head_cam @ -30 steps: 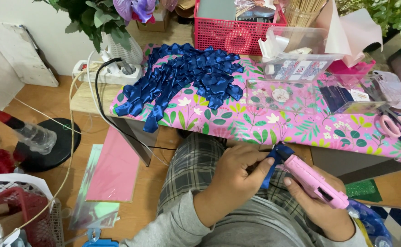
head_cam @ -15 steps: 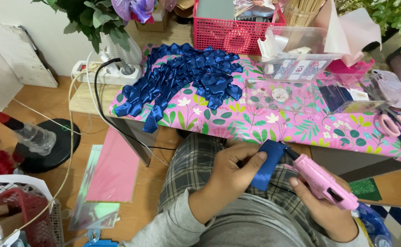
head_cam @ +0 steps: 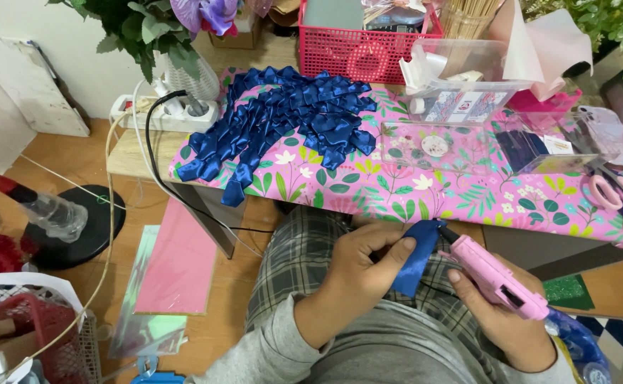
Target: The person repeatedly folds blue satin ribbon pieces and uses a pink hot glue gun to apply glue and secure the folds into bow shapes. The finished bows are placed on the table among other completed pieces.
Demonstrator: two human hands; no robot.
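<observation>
The left hand (head_cam: pixel 357 267) is pinching a blue ribbon (head_cam: pixel 414 257) over the lap, near the bench (head_cam: pixel 368 188); the right hand (head_cam: pixel 503 316) is gripping a pink glue gun (head_cam: pixel 492 274), nozzle touching the ribbon.

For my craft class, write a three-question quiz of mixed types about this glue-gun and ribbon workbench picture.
1. True or false: the right hand holds the pink glue gun.
2. What does the left hand hold: A a blue ribbon piece, B scissors, C a phone?
3. Fill in: the pile of blue ribbon bows lies on the ____ floral table cover.

Key: 1 true; 2 A; 3 pink.
</observation>
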